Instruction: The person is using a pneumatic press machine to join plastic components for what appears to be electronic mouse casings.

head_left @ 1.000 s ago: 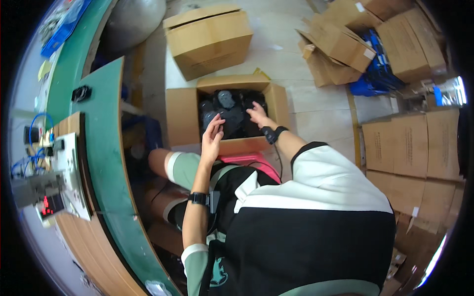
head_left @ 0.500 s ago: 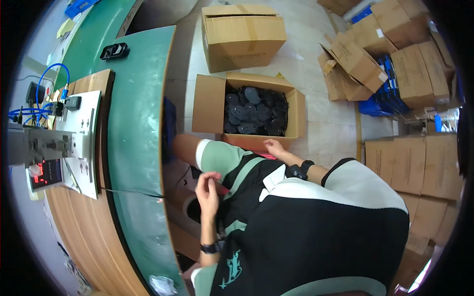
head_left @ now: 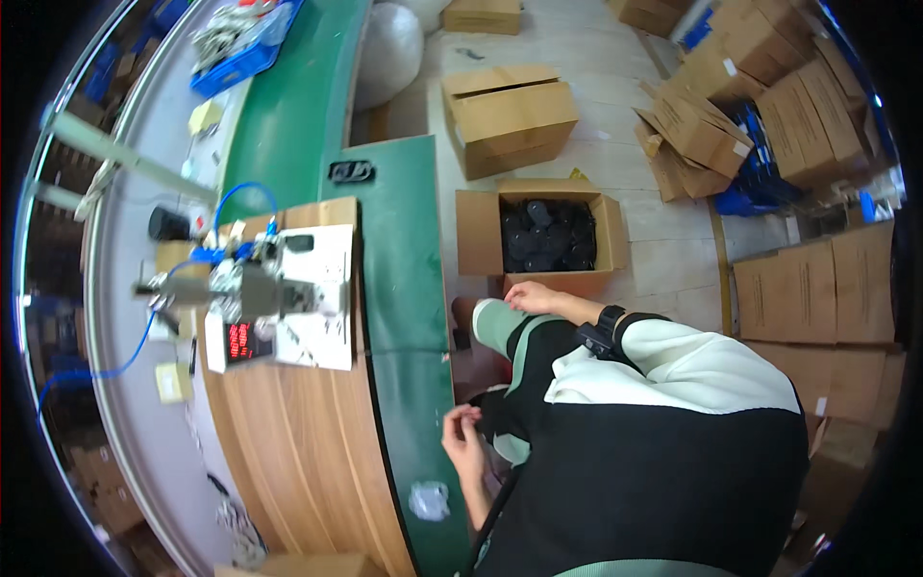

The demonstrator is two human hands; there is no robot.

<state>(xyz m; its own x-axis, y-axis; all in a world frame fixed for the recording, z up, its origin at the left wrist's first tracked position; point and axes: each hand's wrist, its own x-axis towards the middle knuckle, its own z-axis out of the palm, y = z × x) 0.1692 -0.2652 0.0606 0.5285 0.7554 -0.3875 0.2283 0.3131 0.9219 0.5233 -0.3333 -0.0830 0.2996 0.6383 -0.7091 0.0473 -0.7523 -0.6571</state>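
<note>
My left hand (head_left: 463,444) is beside the edge of the green-topped table (head_left: 413,413), its fingers bent and drawn together; what they hold, if anything, is too small to make out. My right hand (head_left: 530,297) hangs above my knee, close to the near side of an open cardboard box (head_left: 608,231). Its fingers are loosely bent and apart, with nothing visible in them. Inside that box lie several dark, rounded parts (head_left: 540,240). A crumpled clear plastic bag (head_left: 429,501) lies on the table near my left hand.
A machine with a red digital display (head_left: 245,340) and blue hoses stands on a wooden board (head_left: 288,433) to the left. Farther up the table is a black tray-like part (head_left: 351,171). A closed carton (head_left: 514,125) stands beyond the open box; stacked cartons (head_left: 788,288) line the right.
The view has swung left, bringing more of the table and machine into sight. My left hand has come to the table edge. My right hand has drawn in over my knee.
</note>
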